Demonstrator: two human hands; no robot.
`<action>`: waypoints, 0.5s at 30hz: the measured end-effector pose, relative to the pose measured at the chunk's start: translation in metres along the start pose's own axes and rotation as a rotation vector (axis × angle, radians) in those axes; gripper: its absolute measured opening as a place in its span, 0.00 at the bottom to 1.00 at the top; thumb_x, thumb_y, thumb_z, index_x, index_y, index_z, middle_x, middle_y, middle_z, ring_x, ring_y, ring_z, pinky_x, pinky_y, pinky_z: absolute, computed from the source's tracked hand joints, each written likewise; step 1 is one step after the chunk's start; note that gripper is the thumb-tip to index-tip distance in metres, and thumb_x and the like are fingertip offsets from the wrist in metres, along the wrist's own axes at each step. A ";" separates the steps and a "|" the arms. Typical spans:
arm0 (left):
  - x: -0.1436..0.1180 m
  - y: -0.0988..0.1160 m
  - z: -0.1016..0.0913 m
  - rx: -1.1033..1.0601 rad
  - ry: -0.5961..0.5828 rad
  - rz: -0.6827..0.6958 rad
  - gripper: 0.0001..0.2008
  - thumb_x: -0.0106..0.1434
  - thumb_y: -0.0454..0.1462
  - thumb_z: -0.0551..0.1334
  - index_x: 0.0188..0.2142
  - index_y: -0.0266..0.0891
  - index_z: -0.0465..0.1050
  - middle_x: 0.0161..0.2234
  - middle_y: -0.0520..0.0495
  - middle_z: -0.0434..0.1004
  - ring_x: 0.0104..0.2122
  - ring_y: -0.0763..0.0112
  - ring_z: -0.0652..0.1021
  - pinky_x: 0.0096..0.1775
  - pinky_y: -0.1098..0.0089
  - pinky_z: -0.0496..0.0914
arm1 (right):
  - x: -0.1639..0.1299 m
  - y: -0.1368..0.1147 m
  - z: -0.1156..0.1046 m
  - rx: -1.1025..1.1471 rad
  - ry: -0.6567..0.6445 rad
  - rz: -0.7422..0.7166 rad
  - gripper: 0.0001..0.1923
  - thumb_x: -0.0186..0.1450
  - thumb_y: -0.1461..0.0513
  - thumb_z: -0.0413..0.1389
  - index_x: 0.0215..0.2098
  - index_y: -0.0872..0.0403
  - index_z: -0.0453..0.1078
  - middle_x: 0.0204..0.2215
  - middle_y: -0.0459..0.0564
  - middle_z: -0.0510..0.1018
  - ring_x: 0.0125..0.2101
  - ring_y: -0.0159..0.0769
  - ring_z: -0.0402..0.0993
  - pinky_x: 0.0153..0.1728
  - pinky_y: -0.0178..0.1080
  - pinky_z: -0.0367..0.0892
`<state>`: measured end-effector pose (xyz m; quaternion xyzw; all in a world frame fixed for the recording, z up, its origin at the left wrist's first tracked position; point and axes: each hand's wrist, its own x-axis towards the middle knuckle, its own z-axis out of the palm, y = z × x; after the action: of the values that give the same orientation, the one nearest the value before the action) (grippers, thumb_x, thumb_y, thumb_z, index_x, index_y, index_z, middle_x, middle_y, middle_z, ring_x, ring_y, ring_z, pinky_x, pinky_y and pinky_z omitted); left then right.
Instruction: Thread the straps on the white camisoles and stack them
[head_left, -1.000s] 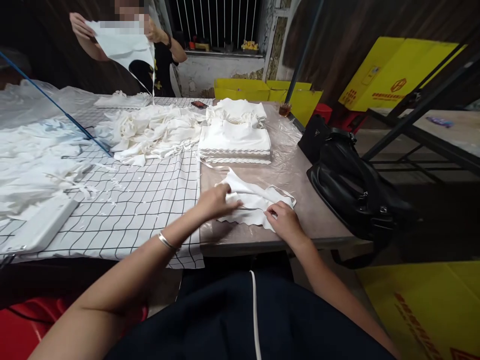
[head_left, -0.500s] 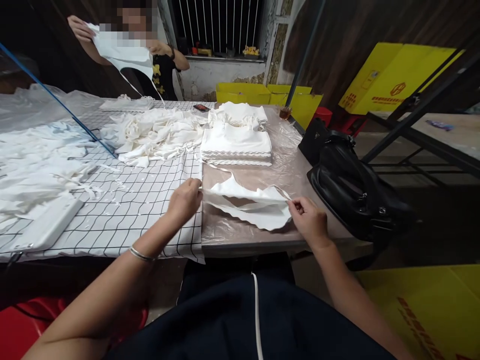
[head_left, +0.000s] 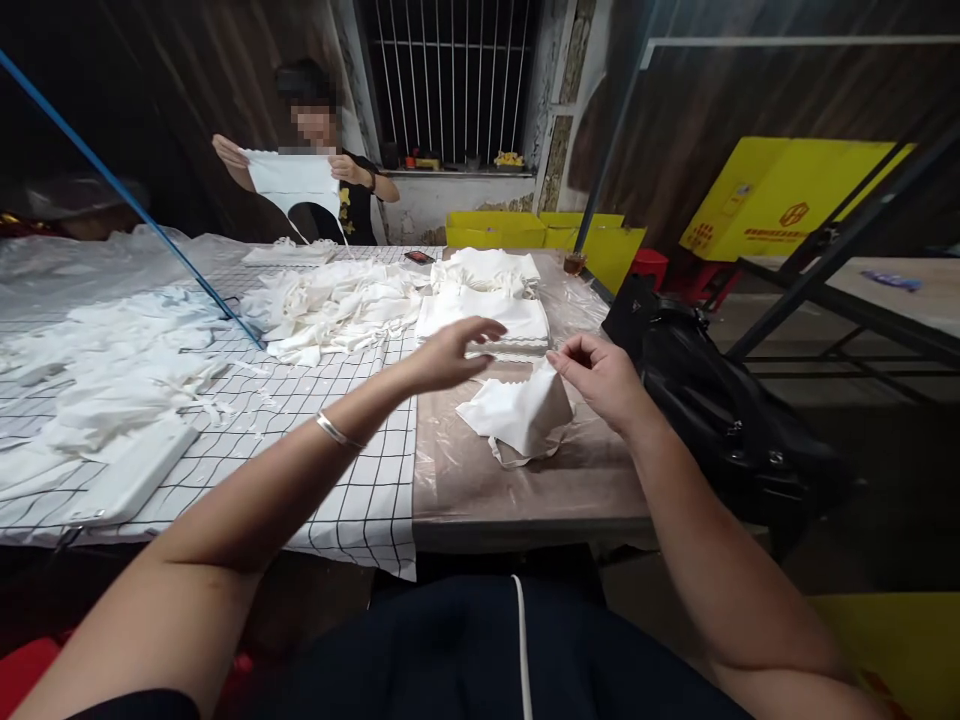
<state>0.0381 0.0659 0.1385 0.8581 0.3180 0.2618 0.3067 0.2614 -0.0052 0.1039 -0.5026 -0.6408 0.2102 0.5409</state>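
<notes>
A white strapped top [head_left: 517,412] with a scalloped edge hangs from my right hand [head_left: 600,375], which pinches one corner. Its lower part and a thin strap lie on the plastic-covered tabletop. My left hand [head_left: 457,355] is in the air above and to the left of the top, fingers apart, holding nothing. Behind it, partly covered by the hand, sits a neat stack of folded white tops [head_left: 491,312]. A second folded stack [head_left: 487,268] stands just beyond.
Loose white garments [head_left: 337,305] heap on the checked cloth [head_left: 360,480], beside a flat white device [head_left: 142,470]. A black bag [head_left: 697,400] rests at the table's right edge. Across the table a co-worker [head_left: 358,210] holds up a white top. A blue pole [head_left: 127,195] slants down at left.
My left hand has let go of the top and moved right and forward. The right hand has raised its corner, and the top has turned and folded. The camera view has tilted up.
</notes>
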 end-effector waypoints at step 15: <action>0.007 0.047 0.000 -0.420 -0.116 0.157 0.11 0.57 0.42 0.67 0.35 0.38 0.72 0.30 0.49 0.73 0.33 0.69 0.74 0.36 0.67 0.70 | 0.017 -0.023 -0.001 0.382 -0.223 0.057 0.21 0.66 0.43 0.55 0.45 0.49 0.63 0.41 0.50 0.72 0.39 0.39 0.70 0.35 0.39 0.70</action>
<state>0.0607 0.0421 0.1724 0.8112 0.1708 0.2956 0.4748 0.2543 -0.0005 0.1310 -0.3825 -0.6307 0.3975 0.5458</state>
